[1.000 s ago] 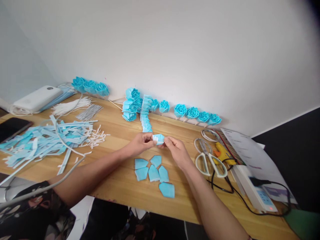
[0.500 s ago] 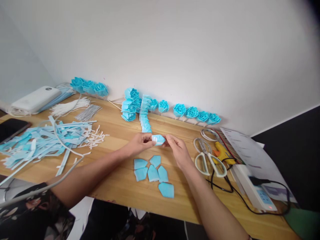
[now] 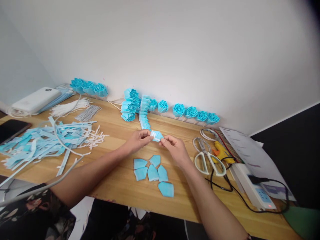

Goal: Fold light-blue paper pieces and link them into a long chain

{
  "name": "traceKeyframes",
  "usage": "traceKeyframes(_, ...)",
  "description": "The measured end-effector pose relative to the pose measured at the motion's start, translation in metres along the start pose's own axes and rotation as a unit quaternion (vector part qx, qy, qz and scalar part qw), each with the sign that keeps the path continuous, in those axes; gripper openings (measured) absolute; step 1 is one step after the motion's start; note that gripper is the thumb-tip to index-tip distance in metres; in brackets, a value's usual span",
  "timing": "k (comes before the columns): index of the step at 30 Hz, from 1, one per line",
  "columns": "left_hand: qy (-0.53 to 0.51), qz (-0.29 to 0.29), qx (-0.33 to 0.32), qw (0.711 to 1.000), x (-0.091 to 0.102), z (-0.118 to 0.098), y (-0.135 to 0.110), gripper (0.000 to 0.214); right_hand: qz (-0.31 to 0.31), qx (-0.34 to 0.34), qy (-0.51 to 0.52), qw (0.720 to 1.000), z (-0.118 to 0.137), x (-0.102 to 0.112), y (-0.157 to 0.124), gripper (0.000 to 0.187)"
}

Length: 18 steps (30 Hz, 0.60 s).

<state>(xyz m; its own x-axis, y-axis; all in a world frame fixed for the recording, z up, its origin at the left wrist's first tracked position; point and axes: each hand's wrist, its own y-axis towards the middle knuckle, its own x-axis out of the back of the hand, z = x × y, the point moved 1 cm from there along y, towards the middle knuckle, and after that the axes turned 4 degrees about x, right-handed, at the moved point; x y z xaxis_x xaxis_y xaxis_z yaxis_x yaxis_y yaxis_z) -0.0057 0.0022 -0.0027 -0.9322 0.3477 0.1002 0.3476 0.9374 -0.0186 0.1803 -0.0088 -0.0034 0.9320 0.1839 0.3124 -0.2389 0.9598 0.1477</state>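
So the small blue piece (image 3: 157, 135) is right in the gap between the two hands, held up over the wooden table (image 3: 112, 186) and sort of bridging them. The left hand (image 3: 140, 140) has its left end nipped between thumb and fingers, with the thumb on the near side by some white marks or strips; they're too small for me to say which. The right hand (image 3: 173, 145) has the pointed right end, thumb and fingertips pinched together on it, the other fingers curled in behind. So both hands are touching it, one per end, and most of the blue face shows between them. Just beyond it there's a long overlapping row of blue pieces (image 3: 144, 111) running back toward the wall, and its near end sits so close behind the held piece that I honestly can't tell if they touch. On the near side, between the forearms, six loose blue cutouts (image 3: 153, 173) lie flat in a loose cluster, a bit below the hands. Off past the right hand are the scissors (image 3: 205, 150) and a yellow glue gun (image 3: 221, 151), both well apart from the pinch.
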Motion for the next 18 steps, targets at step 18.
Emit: traceKeyframes(18, 0.208, -0.096, -0.123, 0.965, -0.012, -0.003, -0.014, 0.019, -0.056, 0.020, 0.017, 0.998, 0.010, -0.008, -0.003, 0.022)
